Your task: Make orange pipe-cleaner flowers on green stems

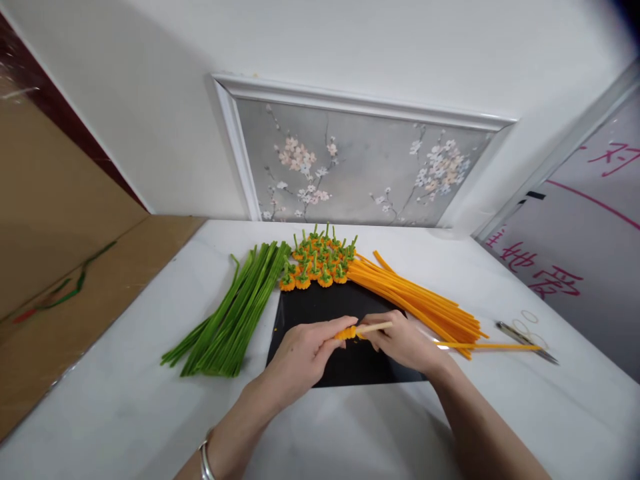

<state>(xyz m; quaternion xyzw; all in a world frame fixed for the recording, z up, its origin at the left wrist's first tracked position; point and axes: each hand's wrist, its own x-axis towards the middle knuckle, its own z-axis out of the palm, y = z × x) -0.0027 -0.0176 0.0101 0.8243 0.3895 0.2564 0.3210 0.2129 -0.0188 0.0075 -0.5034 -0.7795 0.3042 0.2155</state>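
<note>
My left hand point(305, 350) is closed, thumb and fingers pinching an orange pipe cleaner coil point(346, 333) wound around a pale wooden stick point(375, 327). The bare end of the stick points right, across the fingers of my right hand point(395, 339). That hand is closed too, pinching the orange pipe cleaner just beside the coil. A long orange strand point(493, 346) stretches out to the right from behind my right wrist. Both hands are above a black mat point(345, 370). The fingertips of my right hand are partly hidden.
Green pipe cleaners point(240, 313) lie in a bundle at left. Several small orange pumpkins with green stems point(325, 277) cluster behind the mat. Loose orange pipe cleaners point(425, 300) fan out at right, near metal tweezers point(530, 343). A framed floral panel point(360, 167) is at the back.
</note>
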